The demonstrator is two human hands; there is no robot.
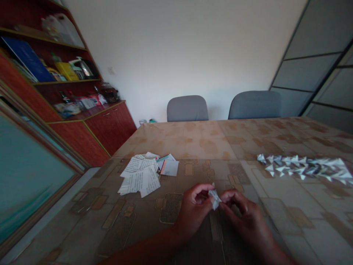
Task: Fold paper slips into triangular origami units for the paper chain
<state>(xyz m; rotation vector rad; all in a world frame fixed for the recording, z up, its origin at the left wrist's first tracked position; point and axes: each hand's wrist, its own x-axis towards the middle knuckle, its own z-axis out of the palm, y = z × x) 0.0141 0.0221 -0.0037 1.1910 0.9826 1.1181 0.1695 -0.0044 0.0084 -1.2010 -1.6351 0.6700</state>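
Between my two hands is a small folded paper piece (214, 198), whitish and pointed at its ends. My left hand (196, 206) pinches it from the left with thumb and fingers. From the other side, the thumb and fingertips of my right hand (245, 215) close on its right edge. A pile of cut printed paper sheets (142, 175) lies on the table to the left, beyond my left hand. Over on the right, rows of folded paper pieces (303, 167) with spiky points lie joined or packed together; which of the two I cannot tell.
The patterned table (204, 140) stretches toward a white wall. Two grey chairs (187, 108) stand behind its far edge. At the left is a red-brown cabinet (107, 125) with bottles, a kettle (86, 69) and a blue folder (29, 59) on its shelves.
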